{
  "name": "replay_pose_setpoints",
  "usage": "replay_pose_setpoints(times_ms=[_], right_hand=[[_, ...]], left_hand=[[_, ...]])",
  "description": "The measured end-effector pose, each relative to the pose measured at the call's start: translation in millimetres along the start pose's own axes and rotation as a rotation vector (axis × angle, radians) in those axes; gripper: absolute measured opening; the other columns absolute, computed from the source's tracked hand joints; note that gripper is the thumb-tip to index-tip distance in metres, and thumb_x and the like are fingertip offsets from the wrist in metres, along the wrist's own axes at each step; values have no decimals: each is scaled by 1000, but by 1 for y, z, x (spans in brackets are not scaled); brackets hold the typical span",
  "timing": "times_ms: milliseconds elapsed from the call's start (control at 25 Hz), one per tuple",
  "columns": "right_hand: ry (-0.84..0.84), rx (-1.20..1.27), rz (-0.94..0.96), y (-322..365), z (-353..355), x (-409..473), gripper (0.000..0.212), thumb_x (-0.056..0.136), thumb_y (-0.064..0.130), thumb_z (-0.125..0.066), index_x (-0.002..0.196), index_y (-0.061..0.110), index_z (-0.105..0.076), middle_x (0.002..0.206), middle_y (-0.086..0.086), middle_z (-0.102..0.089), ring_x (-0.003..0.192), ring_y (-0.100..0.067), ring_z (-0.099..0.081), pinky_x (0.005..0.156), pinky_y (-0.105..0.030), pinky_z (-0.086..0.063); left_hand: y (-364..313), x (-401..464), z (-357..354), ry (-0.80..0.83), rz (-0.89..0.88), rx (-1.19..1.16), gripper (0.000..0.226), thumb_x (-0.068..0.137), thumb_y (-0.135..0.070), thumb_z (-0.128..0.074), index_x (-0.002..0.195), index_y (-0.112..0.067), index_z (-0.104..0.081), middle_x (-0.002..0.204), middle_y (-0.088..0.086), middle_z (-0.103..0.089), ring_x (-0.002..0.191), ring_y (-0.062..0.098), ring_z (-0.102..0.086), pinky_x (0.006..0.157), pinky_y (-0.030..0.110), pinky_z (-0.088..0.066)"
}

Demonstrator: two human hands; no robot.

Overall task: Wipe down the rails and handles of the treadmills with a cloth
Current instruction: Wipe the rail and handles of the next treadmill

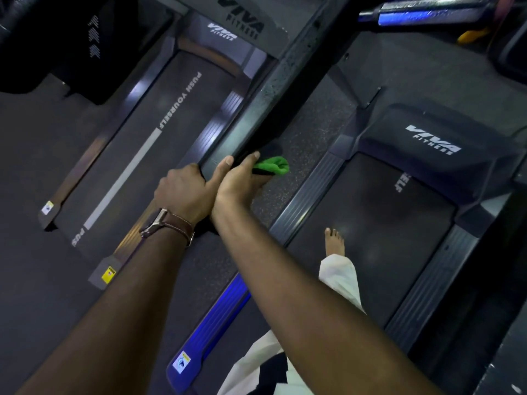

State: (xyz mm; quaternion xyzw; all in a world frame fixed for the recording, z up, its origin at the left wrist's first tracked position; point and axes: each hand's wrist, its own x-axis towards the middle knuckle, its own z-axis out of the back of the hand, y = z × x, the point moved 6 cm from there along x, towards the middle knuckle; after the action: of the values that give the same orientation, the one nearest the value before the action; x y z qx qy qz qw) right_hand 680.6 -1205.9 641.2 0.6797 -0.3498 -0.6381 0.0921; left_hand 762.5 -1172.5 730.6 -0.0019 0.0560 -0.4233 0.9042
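Note:
A long dark treadmill rail (265, 89) runs from the upper right down to the middle of the view, its top dull and speckled. My left hand (182, 192), with a brown-strapped watch on the wrist, grips the near end of the rail. Right beside it, my right hand (239, 178) holds a green cloth (272, 165) against the rail's right side. Most of the cloth is hidden under my fingers.
A treadmill belt (148, 143) marked "PUSH YOURSELF" lies to the left of the rail. On the right is a second treadmill (379, 223), where my bare foot (335, 240) stands on the belt. A blue-lit side strip (216, 317) lies below. Speckled dark floor separates the machines.

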Motion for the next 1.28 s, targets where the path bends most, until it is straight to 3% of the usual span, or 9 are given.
replay_pose_setpoints(times_ms=[80, 280, 360, 520, 640, 760, 1000, 1160, 1280], right_hand=[[60, 88, 9, 2, -1, 11, 57, 99, 53, -45, 142, 17, -41, 134, -13, -57, 117, -33, -60, 96, -34, -46], [365, 270, -341, -23, 1, 42, 62, 102, 57, -28, 131, 13, -60, 119, -11, -67, 109, -29, -62, 87, -36, -51], [406, 319, -357, -31, 3, 42, 65, 100, 62, -28, 128, 14, -63, 122, -15, -67, 113, -32, -62, 94, -37, -50], [552, 332, -264, -26, -6, 49, 66, 98, 45, -35, 148, 2, -41, 119, -17, -64, 117, -35, -55, 93, -38, -50], [470, 308, -358, -27, 12, 53, 62, 89, 49, -44, 137, 13, -57, 114, -14, -69, 105, -31, -65, 87, -37, -53], [455, 258, -374, -17, 12, 60, 58, 99, 51, -28, 120, 13, -66, 98, -10, -74, 88, -27, -71, 82, -37, -54], [477, 133, -370, 15, -7, 55, 49, 105, 35, -26, 135, 9, -54, 133, -15, -60, 124, -31, -56, 90, -32, -51], [436, 238, -366, 21, -9, 64, 54, 101, 47, -31, 112, 10, -69, 96, -12, -74, 85, -29, -72, 78, -37, -59], [310, 251, -344, 29, -3, 61, 36, 99, 28, -42, 93, 7, -70, 83, -14, -73, 74, -30, -72, 69, -37, -61]], left_hand=[[-1, -1, 0, -8, -11, 2, 88, 75, -93, -15, 73, -13, -52, 86, 22, -64, 85, 43, -62, 62, 36, -37], [-2, 2, 0, 26, 20, -6, 89, 73, -94, -16, 64, -12, -48, 73, 16, -56, 70, 36, -55, 60, 34, -36], [-7, 9, 1, 86, 50, -3, 92, 70, -96, -19, 63, -10, -51, 66, 12, -50, 61, 30, -47, 59, 33, -36], [-47, 36, 0, 77, -16, 2, 81, 74, -87, -42, 88, -8, -52, 93, 20, -63, 89, 41, -61, 65, 37, -39], [-59, 48, -6, 75, -67, -4, 78, 74, -81, -52, 100, -8, -52, 101, 21, -64, 96, 44, -61, 67, 40, -42], [-56, 46, -5, 54, -73, 7, 78, 74, -81, -53, 103, -9, -55, 99, 19, -64, 95, 44, -61, 68, 41, -44], [-56, 47, 1, 100, -40, 25, 77, 71, -82, -53, 103, -12, -56, 97, 16, -65, 93, 40, -63, 67, 39, -45], [-70, 63, 5, 268, -5, 37, 69, 69, -68, -69, 114, -16, -60, 99, 10, -64, 94, 34, -62, 68, 32, -43], [-72, 70, 3, 344, 104, -75, 53, 64, -57, -77, 90, -17, -55, 91, 7, -59, 80, 29, -56, 64, 32, -43]])
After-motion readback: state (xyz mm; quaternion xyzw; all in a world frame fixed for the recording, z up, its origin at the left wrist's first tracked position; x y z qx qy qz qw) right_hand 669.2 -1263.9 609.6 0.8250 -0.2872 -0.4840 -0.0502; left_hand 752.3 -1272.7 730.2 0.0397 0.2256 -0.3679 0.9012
